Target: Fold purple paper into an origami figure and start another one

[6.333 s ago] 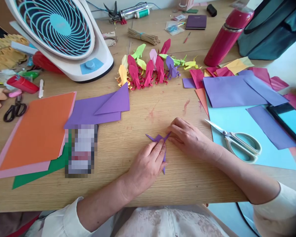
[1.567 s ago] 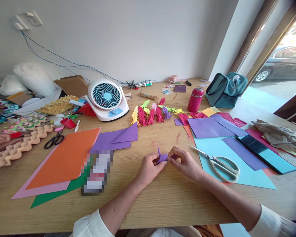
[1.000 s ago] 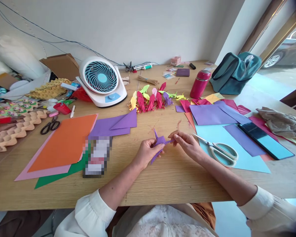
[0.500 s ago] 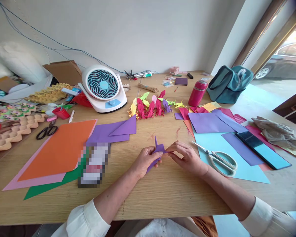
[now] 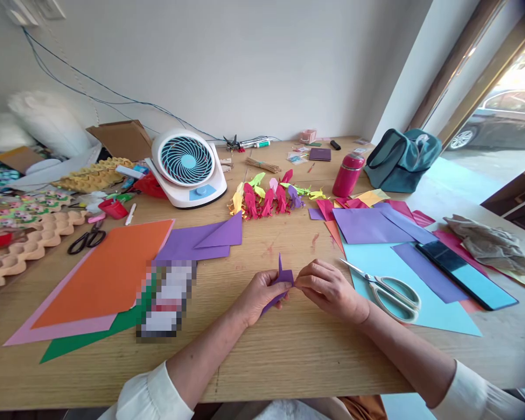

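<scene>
A folded piece of purple paper (image 5: 284, 276), with a thin point sticking up, is pinched in my left hand (image 5: 262, 294) above the table. My right hand (image 5: 330, 289) meets it from the right, thumb and fingertips closed on the paper's other narrow point, which they mostly cover. White-handled scissors (image 5: 396, 297) lie just right of my right hand on a light blue sheet (image 5: 446, 318). Beyond my hands sits a cluster of folded paper figures (image 5: 269, 198) in red, yellow, green, pink and purple.
At left lie orange paper (image 5: 105, 274), green paper (image 5: 83, 341), purple sheets (image 5: 192, 239), a blurred-out phone-like object (image 5: 166, 300) and black scissors (image 5: 87, 238). A white fan (image 5: 188, 169) stands behind. Rightward are a pink bottle (image 5: 349, 174), a teal bag (image 5: 402, 160) and a dark phone (image 5: 466, 274).
My right fingertips have closed in tighter around the point of the purple paper, nearer my left hand. The whole view has shifted slightly as the head tilted.
</scene>
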### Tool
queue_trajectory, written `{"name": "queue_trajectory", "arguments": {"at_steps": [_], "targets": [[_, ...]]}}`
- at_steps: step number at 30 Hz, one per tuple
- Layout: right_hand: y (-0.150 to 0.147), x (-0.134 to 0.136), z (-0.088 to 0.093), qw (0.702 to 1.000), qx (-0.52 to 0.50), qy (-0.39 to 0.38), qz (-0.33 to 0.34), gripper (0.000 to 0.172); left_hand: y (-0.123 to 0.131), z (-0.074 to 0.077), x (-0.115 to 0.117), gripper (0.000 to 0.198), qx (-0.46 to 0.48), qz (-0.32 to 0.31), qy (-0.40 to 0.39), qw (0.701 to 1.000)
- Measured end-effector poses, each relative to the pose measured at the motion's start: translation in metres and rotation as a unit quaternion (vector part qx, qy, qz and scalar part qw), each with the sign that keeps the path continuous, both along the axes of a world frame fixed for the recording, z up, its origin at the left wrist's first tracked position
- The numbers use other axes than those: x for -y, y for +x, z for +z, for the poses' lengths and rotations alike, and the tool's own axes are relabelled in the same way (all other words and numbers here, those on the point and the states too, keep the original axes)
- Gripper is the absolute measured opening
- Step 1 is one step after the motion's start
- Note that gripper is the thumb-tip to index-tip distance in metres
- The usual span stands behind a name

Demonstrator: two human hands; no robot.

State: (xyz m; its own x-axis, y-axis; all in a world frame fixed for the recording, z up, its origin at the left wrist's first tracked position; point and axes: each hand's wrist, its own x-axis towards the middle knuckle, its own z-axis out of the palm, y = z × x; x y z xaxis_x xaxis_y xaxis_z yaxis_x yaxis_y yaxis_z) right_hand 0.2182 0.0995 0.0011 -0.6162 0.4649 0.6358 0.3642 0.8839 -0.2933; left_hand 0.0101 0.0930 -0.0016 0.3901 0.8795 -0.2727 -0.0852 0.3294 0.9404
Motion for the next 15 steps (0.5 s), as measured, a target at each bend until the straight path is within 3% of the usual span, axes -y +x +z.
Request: {"name": "queue_trajectory", "arguments": {"at_steps": [10,15], "targets": [[0.0037,-0.0005,0.0034,1.000,0.011,-0.020,0.005,0.016,0.0047,0.0052,0.0020,0.023,-0.042,0.012,0.006,0.999],[0.0020,-0.0013,0.0029,1.000,0.014,0.010,0.018,0.014,0.0044,0.0039,0.0014,0.016,-0.073,0.005,0.018,0.997]]}}
